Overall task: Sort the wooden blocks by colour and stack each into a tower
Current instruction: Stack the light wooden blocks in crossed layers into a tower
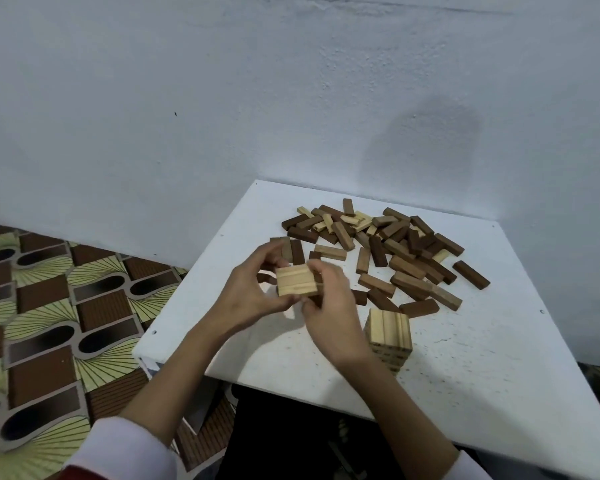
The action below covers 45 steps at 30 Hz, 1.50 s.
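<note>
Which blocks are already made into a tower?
The light blocks: their tower stands at the table's near edge, by the right hand. The dark ones lie scattered in the pile behind.

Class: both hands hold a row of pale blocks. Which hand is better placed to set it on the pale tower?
Probably the right hand: the pale tower stands just beside its wrist, while the left hand grips the pale blocks from the far side.

The right hand hides the right end of the pale blocks it holds and the near left side of the pale tower. The table runs off the right edge. Dark blocks behind the hands are partly covered.
</note>
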Each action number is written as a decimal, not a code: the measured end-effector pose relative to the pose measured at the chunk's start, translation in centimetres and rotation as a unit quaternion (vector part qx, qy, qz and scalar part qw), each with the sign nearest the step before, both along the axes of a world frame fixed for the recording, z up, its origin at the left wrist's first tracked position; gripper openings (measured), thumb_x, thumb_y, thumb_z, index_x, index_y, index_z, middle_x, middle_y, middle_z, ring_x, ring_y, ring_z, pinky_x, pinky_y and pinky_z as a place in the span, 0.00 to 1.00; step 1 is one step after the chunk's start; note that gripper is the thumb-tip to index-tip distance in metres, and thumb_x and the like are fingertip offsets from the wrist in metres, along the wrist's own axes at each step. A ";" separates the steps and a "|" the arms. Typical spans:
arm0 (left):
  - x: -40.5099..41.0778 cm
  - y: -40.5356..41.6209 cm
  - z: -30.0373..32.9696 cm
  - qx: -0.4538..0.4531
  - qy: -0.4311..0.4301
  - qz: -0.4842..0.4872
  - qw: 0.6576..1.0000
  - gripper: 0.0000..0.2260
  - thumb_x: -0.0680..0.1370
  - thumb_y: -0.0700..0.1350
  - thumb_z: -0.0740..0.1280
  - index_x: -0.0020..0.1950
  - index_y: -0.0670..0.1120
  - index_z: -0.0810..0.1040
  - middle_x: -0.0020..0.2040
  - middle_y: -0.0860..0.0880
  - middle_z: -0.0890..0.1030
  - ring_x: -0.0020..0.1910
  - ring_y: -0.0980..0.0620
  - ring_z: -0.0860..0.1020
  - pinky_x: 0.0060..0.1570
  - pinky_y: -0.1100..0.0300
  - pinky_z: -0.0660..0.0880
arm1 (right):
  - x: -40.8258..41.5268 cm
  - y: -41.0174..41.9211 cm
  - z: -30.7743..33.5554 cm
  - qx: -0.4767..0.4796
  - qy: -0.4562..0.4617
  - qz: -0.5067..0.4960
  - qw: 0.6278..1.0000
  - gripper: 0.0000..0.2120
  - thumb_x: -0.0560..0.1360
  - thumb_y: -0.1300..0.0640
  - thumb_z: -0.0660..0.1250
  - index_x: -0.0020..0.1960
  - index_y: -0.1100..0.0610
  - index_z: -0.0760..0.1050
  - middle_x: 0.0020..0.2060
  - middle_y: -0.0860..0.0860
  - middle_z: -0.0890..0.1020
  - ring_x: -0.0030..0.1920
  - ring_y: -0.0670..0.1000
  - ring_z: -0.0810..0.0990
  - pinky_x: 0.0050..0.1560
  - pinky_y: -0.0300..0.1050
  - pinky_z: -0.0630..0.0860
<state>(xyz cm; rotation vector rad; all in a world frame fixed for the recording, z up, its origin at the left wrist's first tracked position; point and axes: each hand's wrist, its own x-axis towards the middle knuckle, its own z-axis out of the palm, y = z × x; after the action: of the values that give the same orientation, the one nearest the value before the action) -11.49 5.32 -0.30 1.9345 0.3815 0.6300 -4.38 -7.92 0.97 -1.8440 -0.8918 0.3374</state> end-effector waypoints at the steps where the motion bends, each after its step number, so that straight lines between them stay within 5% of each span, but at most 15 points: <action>1: 0.3 -0.3 0.8 0.003 -0.011 -0.005 1.000 0.33 0.60 0.42 0.76 0.62 0.58 0.69 0.49 0.54 0.78 0.48 0.58 0.77 0.49 0.65 0.75 | 0.4 -0.5 0.9 0.014 0.007 0.002 1.000 0.27 0.73 0.71 0.62 0.68 0.53 0.65 0.62 0.50 0.68 0.64 0.49 0.70 0.65 0.46 0.69; 5: 1.5 -2.2 3.3 0.025 -0.027 -0.053 0.998 0.35 0.60 0.43 0.76 0.64 0.60 0.69 0.51 0.53 0.77 0.49 0.57 0.77 0.50 0.65 0.76 | 2.7 -3.8 4.0 0.010 0.029 0.028 0.999 0.31 0.72 0.67 0.69 0.70 0.48 0.64 0.56 0.47 0.73 0.52 0.46 0.77 0.53 0.40 0.77; 11: 4.3 -6.0 3.6 0.037 -0.001 -0.124 0.992 0.36 0.64 0.34 0.77 0.67 0.52 0.68 0.51 0.52 0.75 0.45 0.64 0.74 0.43 0.69 0.73 | 6.0 -8.9 4.7 -0.034 -0.032 0.056 0.997 0.32 0.70 0.68 0.71 0.65 0.43 0.65 0.58 0.48 0.74 0.49 0.41 0.74 0.45 0.31 0.74; 19: 5.8 -9.0 1.6 0.094 0.054 -0.182 0.977 0.39 0.66 0.42 0.78 0.73 0.50 0.62 0.50 0.60 0.73 0.51 0.65 0.73 0.49 0.74 0.69 | 8.0 -12.7 0.7 -0.079 -0.115 0.064 0.988 0.33 0.68 0.61 0.75 0.66 0.44 0.63 0.61 0.44 0.71 0.61 0.48 0.71 0.60 0.37 0.72; 26: 6.0 -9.4 0.8 0.131 0.085 -0.187 0.970 0.41 0.66 0.45 0.78 0.74 0.49 0.60 0.50 0.61 0.72 0.53 0.69 0.68 0.53 0.76 0.64 | 7.8 -13.0 -0.2 -0.096 -0.104 0.070 0.987 0.32 0.70 0.60 0.73 0.61 0.36 0.59 0.55 0.31 0.65 0.59 0.42 0.65 0.53 0.20 0.61; 30: 5.9 -9.4 0.1 0.132 0.086 -0.194 0.968 0.40 0.67 0.48 0.77 0.73 0.53 0.59 0.54 0.56 0.74 0.58 0.59 0.71 0.60 0.62 0.69 | 7.7 -13.0 -0.4 -0.103 -0.078 0.066 0.989 0.29 0.67 0.52 0.69 0.64 0.41 0.61 0.56 0.33 0.67 0.60 0.42 0.65 0.55 0.26 0.64; 37: 5.7 -9.2 0.0 0.139 0.105 -0.202 0.964 0.43 0.65 0.54 0.76 0.74 0.55 0.57 0.57 0.56 0.72 0.61 0.58 0.70 0.62 0.56 0.70 | 7.7 -12.9 -0.7 -0.126 -0.045 0.063 0.989 0.37 0.64 0.46 0.67 0.70 0.46 0.59 0.59 0.39 0.67 0.62 0.42 0.63 0.54 0.29 0.62; 45: 5.9 -9.0 0.1 0.148 0.121 -0.200 0.961 0.42 0.67 0.49 0.77 0.74 0.55 0.57 0.54 0.60 0.72 0.61 0.58 0.70 0.63 0.52 0.70 | 7.5 -12.6 -0.4 -0.111 -0.032 0.072 0.991 0.34 0.70 0.60 0.72 0.69 0.45 0.59 0.59 0.46 0.70 0.62 0.47 0.65 0.58 0.37 0.66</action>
<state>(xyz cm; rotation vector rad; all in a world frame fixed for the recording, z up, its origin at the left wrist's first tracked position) -5.62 -3.72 -0.21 2.2999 0.0370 0.1906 3.10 -20.55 0.53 -2.0073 -1.0704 0.4849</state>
